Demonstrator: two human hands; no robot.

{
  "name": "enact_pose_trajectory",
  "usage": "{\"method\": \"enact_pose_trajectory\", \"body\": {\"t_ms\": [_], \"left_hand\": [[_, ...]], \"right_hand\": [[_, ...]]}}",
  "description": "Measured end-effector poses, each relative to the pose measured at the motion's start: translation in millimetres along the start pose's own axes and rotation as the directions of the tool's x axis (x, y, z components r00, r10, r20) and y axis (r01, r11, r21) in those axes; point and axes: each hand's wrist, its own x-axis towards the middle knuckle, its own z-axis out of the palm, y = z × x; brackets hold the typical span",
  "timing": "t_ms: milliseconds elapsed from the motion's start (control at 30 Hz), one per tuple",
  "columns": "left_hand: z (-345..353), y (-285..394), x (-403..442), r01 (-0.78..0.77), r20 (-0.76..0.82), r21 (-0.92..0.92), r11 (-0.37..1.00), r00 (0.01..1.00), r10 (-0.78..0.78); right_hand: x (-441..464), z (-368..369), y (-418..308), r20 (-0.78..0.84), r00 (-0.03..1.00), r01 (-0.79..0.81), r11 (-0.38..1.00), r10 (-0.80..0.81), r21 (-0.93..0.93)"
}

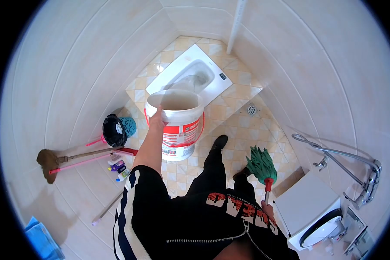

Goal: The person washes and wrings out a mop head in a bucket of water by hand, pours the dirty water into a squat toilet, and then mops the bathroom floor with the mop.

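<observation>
In the head view, the left hand (157,120) grasps the near-left part of the rim of a white plastic bucket (180,116), thumb over the edge. The bucket has a red label and a red bail handle hanging at its sides; it is held up in front of the person, its mouth overlapping the near edge of a white squat toilet (223,89) in this view. What looks like water shows in the toilet's pan just beyond the rim; whether it comes from the bucket I cannot tell.

The right hand (268,210), partly hidden by the black jacket (182,216), is wrapped around the handle of a mop with green strips (262,164) and a red collar. The mop head is beside the person's right shoe.

On the left, a blue patterned waste bin (128,125) with a black liner is near some cleaning bottles (118,167). A floor drain (252,109) lies to the right of the toilet, and a shower mixer (368,186) is on the right wall.
</observation>
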Motion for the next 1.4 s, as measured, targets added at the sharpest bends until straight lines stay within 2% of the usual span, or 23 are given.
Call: {"method": "enact_pose_trajectory", "body": {"t_ms": [200,400,467,533,600,667,767,867,967,1000,1133,1200,1233,1300,1400], "left_hand": [[10,-2,7,-0.026,-0.001,-0.032,0.999,1.000,0.026],[12,-2,13,-0.018,0.015,-0.101,0.995,1.000,0.020],[9,-4,11,-0.012,0.015,-0.119,0.993,1.000,0.013],[2,-8,6,-0.026,0.004,-0.143,0.989,1.000,0.027],[-5,-14,5,-0.036,-0.003,-0.157,0.987,0.999,0.036],[-17,-27,14,-0.041,-0.011,-0.163,0.986,0.999,0.040],[-34,-50,9,-0.089,0.094,-0.220,0.971,0.989,0.112],[-41,-59,-4,-0.097,0.075,-0.246,0.964,0.990,0.119],[-45,-65,-15,-0.089,0.065,-0.277,0.957,0.992,0.111],[-45,-68,-16,-0.084,0.054,-0.281,0.956,0.993,0.103],[-61,-73,12,-0.007,0.151,-0.312,0.950,0.987,0.056],[-69,-75,27,-0.011,0.181,-0.361,0.932,0.980,0.082],[-77,-72,33,0.053,0.221,-0.263,0.963,0.975,0.007],[-86,-63,23,0.103,0.152,-0.200,0.974,0.986,-0.073],[-88,-49,2,0.167,0.172,-0.282,0.945,0.978,-0.121]], "right_hand": [[-3,1,-2,-0.032,0.999,-0.033,0.999,0.032,-0.012],[-6,1,-3,0.018,1.000,-0.013,0.999,0.012,0.034],[3,0,5,0.075,0.990,0.123,0.992,-0.123,0.008],[7,-2,12,0.084,0.988,0.128,0.992,-0.129,0.016],[-7,0,-9,0.041,0.999,0.015,0.998,-0.018,0.058],[3,-2,-6,0.044,0.999,0.005,0.998,-0.008,0.068],[28,-11,8,0.076,0.997,0.008,0.990,-0.019,0.141],[39,-17,13,0.093,0.995,0.010,0.981,-0.028,0.194],[39,-25,4,0.091,0.996,-0.023,0.989,0.010,0.144],[46,-30,7,0.110,0.994,-0.021,0.988,0.004,0.152],[52,-36,-8,0.052,0.997,-0.056,0.998,0.058,-0.032],[54,-38,-13,0.043,0.999,-0.030,0.999,0.032,-0.041],[56,-37,-16,0.039,0.999,-0.016,0.999,0.017,-0.039],[53,-34,-24,0.010,1.000,-0.028,1.000,0.027,0.012],[78,-32,-21,0.020,0.999,0.046,0.999,-0.046,0.008]]}}
